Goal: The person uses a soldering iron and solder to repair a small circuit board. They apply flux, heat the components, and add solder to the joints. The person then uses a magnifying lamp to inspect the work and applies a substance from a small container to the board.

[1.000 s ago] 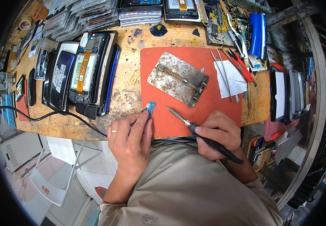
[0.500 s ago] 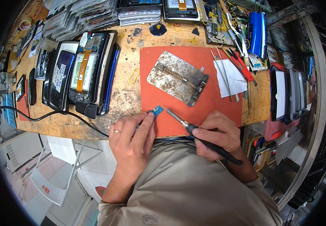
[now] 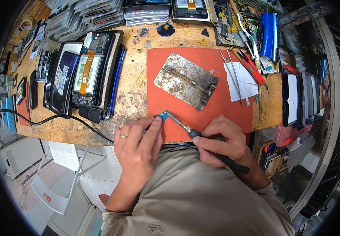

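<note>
My left hand point(image 3: 138, 145) pinches a small blue circuit board point(image 3: 163, 115) over the near left part of a red mat point(image 3: 233, 120). A ring is on one of its fingers. In my right hand point(image 3: 225, 141) is a soldering iron point(image 3: 193, 133), its dark handle gripped between thumb and fingers. The iron's metal tip meets the board's upper right edge, or nearly so; contact is too small to tell. Farther back on the mat lies a stained metal board holder point(image 3: 181, 80) with a clamp bar across it.
Opened phones and tablets point(image 3: 87, 74) stand at the left. A black cable point(image 3: 52, 117) crosses the near left edge. Tweezers point(image 3: 234, 74) and a white paper point(image 3: 246, 88) lie right of the holder, beside red-handled pliers point(image 3: 252, 69). Bagged parts point(image 3: 83, 23) fill the back left.
The soldering iron in my right hand has moved left, bringing its tip from a small gap to the board's edge. My left hand stays almost still with the circuit board.
</note>
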Demonstrator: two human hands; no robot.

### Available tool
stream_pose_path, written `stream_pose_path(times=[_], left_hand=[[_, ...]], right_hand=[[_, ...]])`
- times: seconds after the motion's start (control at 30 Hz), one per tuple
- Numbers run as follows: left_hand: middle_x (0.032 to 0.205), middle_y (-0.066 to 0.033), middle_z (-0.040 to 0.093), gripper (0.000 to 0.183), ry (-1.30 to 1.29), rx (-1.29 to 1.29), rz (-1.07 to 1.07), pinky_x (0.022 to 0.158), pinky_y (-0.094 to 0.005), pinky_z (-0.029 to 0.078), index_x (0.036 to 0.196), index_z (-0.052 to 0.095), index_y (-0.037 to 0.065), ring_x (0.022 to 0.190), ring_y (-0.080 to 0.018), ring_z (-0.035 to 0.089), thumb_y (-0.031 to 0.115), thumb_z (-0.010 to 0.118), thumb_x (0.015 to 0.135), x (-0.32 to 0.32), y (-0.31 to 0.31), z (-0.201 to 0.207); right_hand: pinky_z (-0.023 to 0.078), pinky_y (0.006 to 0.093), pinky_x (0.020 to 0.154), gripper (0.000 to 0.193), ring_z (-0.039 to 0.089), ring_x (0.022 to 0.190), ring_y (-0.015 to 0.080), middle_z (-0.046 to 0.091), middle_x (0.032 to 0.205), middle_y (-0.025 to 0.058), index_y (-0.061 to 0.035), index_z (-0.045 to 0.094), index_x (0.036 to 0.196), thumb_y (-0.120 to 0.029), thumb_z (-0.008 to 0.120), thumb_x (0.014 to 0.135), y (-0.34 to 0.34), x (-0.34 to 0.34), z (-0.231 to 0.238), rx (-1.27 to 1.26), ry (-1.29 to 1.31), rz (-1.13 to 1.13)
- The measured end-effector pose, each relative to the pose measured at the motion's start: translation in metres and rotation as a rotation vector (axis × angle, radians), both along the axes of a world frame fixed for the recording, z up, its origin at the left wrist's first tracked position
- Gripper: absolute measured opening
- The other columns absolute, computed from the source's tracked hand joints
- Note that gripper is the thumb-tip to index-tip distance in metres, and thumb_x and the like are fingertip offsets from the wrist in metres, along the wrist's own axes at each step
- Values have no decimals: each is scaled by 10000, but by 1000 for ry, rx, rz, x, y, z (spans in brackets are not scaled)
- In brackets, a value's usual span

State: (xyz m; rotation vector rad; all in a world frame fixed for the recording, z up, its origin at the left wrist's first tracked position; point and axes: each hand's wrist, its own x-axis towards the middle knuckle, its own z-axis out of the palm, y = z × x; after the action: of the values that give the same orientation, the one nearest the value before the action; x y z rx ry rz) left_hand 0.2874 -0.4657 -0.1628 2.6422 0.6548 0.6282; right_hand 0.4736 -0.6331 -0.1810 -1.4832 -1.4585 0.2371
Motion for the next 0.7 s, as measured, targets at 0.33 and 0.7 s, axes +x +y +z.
stream_pose_path(times=[0.33, 0.7], left_hand=[[1100, -57, 758, 349, 51, 12, -21, 806, -390, 482, 1161, 821, 48, 983, -250, 708, 60, 873, 816, -3, 2, 0], [1067, -73, 764, 360, 38, -11, -4, 829, -408, 498, 1146, 827, 37, 967, -264, 711, 22, 866, 788, -1, 0, 2]], right_hand=[[515, 332, 616, 435, 626, 752, 217, 628, 929, 64, -72, 849, 1057, 88, 845, 652, 2, 0, 6, -5, -30, 14], [528, 345, 634, 432, 636, 755, 225, 625, 926, 62, -78, 854, 1046, 80, 842, 645, 2, 1, 12, -25, -62, 12]])
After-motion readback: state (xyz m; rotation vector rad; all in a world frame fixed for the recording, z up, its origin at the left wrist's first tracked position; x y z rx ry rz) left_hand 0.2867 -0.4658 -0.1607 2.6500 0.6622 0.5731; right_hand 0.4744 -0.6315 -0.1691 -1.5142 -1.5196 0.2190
